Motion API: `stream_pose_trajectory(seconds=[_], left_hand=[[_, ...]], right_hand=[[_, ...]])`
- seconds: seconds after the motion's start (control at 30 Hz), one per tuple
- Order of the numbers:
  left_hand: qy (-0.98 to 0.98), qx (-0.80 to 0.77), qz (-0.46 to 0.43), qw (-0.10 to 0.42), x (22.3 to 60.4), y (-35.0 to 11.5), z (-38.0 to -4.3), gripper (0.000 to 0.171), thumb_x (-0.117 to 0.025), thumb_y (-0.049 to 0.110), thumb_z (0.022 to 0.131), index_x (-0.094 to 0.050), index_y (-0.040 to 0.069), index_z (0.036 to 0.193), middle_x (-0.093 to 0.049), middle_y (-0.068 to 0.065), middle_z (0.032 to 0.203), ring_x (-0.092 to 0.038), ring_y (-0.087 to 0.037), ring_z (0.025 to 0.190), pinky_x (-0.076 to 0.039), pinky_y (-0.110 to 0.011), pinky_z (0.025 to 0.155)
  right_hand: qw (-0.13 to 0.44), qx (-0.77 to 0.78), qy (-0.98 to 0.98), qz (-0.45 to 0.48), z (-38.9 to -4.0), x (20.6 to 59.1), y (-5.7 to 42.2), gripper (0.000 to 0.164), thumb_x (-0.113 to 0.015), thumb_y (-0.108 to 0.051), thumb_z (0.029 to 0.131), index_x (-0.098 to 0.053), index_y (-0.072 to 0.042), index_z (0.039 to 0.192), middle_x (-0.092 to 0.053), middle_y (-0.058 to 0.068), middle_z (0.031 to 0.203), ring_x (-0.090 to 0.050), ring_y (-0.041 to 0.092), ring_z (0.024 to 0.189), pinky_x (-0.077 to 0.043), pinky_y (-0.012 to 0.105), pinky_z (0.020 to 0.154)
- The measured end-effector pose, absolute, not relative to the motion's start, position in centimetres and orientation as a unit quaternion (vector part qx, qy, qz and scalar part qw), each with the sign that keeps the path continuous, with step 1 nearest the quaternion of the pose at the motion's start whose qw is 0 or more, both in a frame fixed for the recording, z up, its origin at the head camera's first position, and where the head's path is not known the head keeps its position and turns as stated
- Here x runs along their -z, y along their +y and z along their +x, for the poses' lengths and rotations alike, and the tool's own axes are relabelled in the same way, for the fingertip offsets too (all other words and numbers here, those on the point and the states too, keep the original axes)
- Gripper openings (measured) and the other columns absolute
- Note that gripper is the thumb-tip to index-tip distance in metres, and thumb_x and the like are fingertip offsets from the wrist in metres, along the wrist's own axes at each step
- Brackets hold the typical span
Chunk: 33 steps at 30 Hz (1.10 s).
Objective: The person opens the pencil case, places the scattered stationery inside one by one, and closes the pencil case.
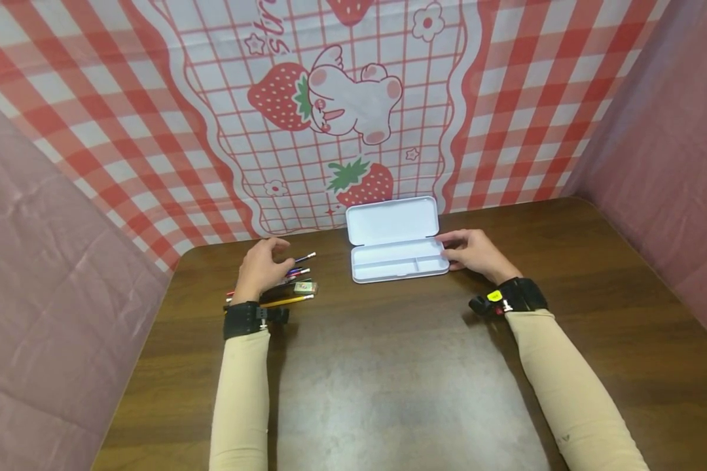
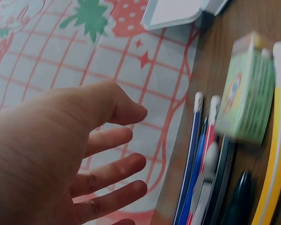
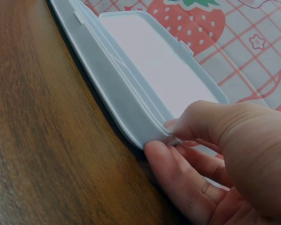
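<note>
1. At the back of the worktop (image 1: pixel 400 366), before the strawberry-print cloth (image 1: pixel 356 72), the white pencil case (image 1: pixel 391 250) lies open, its lid (image 1: pixel 392 221) raised at the rear.
2. The right hand (image 1: pixel 477 254) pinches the case's right end, thumb at the rim, fingers against the outer wall.
3. The left hand (image 1: pixel 260 269) is near the yellow pencil (image 2: pixel 277 140) and blue pencil (image 2: pixel 189 150), its fingers apart and holding nothing.
4. With such thin walls, the case is probably light, stiff and slightly slick; its short end offers a firm hold, whereas the hinged lid may swing.
5. The pencils look rigid and apt to roll, best held mid-shaft; the green-sleeved eraser (image 2: pixel 247 93), likely light and slightly yielding, suits a pinch across its sides.
</note>
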<state>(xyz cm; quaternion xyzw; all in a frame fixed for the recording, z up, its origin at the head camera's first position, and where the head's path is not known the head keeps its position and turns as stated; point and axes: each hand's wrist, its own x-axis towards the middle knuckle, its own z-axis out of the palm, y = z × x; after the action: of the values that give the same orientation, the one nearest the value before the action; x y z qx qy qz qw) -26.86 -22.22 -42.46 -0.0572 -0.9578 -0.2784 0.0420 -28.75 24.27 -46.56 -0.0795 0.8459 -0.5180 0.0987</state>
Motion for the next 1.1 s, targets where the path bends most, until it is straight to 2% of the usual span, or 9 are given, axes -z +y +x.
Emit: stream_pose_trajectory(seconds=[0.27, 0.47, 0.77, 1.1], left_hand=[[-0.966, 0.257, -0.030, 0.027, 42.2, -24.9, -26.4, 0.042, -0.068, 0.025, 0.089, -0.064, 0.010, 0.128, -0.063, -0.021, 0.128, -0.058, -0.041, 0.115, -0.047, -0.064, 0.094], [-0.972, 0.233, -0.013, 0.022, 41.7, -26.0, -26.1, 0.037, -0.070, 0.021, 0.089, -0.065, 0.012, 0.125, -0.063, -0.021, 0.128, -0.056, -0.042, 0.119, -0.045, -0.065, 0.097], [-0.971, 0.236, -0.005, -0.038, 42.2, -26.3, -26.1, 0.032, -0.066, 0.016, 0.093, -0.067, 0.014, 0.125, -0.062, -0.022, 0.136, -0.054, -0.044, 0.125, -0.043, -0.067, 0.101], [-0.969, 0.247, 0.006, -0.032, 43.3, -26.6, -26.3, 0.025, -0.063, 0.011, 0.095, -0.072, 0.014, 0.118, -0.069, -0.019, 0.126, -0.059, -0.039, 0.118, -0.045, -0.064, 0.097]], right_hand=[[0.099, 0.520, 0.845, -0.081, -28.7, 46.4, 24.1, 0.042, -0.070, -0.012, 0.092, -0.064, -0.006, 0.133, -0.057, 0.024, 0.126, -0.062, 0.019, 0.073, -0.061, 0.022, 0.062], [0.099, 0.524, 0.843, -0.074, -28.7, 46.3, 24.0, 0.041, -0.071, -0.011, 0.091, -0.065, -0.006, 0.132, -0.058, 0.024, 0.125, -0.061, 0.020, 0.073, -0.060, 0.021, 0.061], [0.092, 0.522, 0.845, -0.078, -28.7, 46.3, 24.0, 0.041, -0.071, -0.010, 0.091, -0.065, -0.005, 0.131, -0.058, 0.023, 0.123, -0.061, 0.017, 0.069, -0.060, 0.021, 0.060], [0.090, 0.519, 0.846, -0.078, -28.7, 46.3, 24.1, 0.041, -0.072, -0.012, 0.091, -0.065, -0.006, 0.131, -0.058, 0.023, 0.124, -0.061, 0.019, 0.071, -0.060, 0.021, 0.060]])
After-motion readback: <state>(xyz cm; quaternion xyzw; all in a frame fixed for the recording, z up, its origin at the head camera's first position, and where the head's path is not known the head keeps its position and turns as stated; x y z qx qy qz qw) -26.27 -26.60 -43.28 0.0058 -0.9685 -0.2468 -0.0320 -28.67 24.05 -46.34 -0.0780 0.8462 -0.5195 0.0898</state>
